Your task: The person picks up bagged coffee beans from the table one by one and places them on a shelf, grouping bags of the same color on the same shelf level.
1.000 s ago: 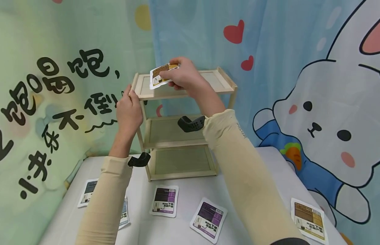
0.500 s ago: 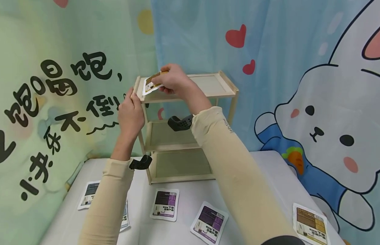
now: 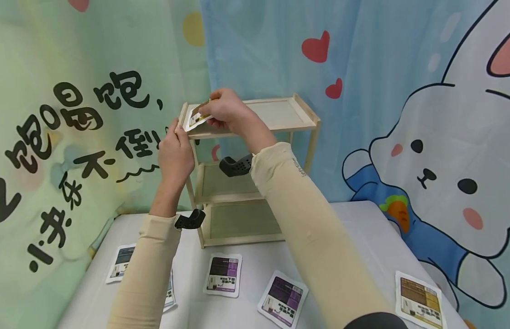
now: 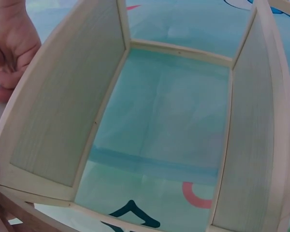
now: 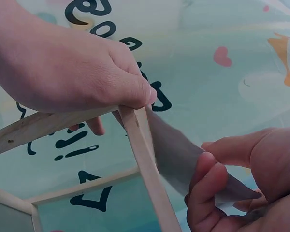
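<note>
Fingers of the right hand [image 3: 229, 111], upper centre, pinch a flat brown-and-white printed pouch [image 3: 195, 120] that early loosening could drop.

The shelf [image 3: 279, 112] stands toward the back of the table [image 3: 213, 315], before the curtain [image 3: 259, 55]. The left hand [image 3: 176, 155] is at its top left corner; just right, the right hand [image 3: 228, 109] has a packet [image 3: 196, 119] at the top board's left end. Two pouches [image 3: 223, 275] lie in front, another far right, and one on either side of the left sleeve [image 3: 145, 269].
</note>
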{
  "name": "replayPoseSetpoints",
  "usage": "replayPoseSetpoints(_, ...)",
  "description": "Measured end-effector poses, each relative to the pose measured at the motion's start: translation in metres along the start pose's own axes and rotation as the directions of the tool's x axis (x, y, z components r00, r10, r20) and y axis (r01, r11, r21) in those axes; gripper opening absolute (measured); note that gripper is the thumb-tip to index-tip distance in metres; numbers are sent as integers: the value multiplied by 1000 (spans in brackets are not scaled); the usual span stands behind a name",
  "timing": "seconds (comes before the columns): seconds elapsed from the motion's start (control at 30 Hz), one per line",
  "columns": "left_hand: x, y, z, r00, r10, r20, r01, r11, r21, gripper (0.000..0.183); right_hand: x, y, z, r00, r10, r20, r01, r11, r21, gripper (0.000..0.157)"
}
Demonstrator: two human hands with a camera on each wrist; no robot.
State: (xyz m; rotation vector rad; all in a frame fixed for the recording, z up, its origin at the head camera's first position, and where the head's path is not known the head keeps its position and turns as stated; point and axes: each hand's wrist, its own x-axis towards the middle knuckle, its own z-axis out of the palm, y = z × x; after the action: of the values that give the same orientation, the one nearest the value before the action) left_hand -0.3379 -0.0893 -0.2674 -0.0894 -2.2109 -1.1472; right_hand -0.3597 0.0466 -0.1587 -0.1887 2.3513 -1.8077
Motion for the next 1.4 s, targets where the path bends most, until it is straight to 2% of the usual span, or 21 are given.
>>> replayPoseSetpoints(0.1,0,1,1,1000,5,3,-5,1000,4,53,-2,1,-2,1000,9,-8,-10,1000,-22,67)
replayPoseSetpoints(0.33,0,4,3,1000,-1,-8,1,1000,-4,53,-10,1,-9,999,25,-33,-31,981,-190,65)
replayPoseSetpoints(0.63,0,4,3,1000,6,-27,-7,1000,-23,52,-23,-4,-18,997,63,-48,-74,957,-281,64)
replayPoseSetpoints(0.8,-2,3,3,1000,-9,-25,9,1000,-14,52,-32,-2,-24,997,50,-62,-66,953,-296,63)
replayPoseSetpoints(0.93,-3,2,3,1000,-6,-27,6,1000,-5,51,-41,5,-31,997,11,-71,-33,948,-315,57)
replayPoseSetpoints(1.13,-2,2,0,998,24,-49,-25,1000,-11,51,-59,12,-42,992,-90,-83,58,941,-335,50)
replayPoseSetpoints(1.33,-2,2,0,1000,2,-31,-2,1000,-18,52,-88,25,-57,980,-175,-98,136,938,-320,50)
replayPoseSetpoints(1.4,-1,3,1,1000,0,-29,0,1000,-23,52,-99,30,-64,970,-219,-109,172,928,-330,50)
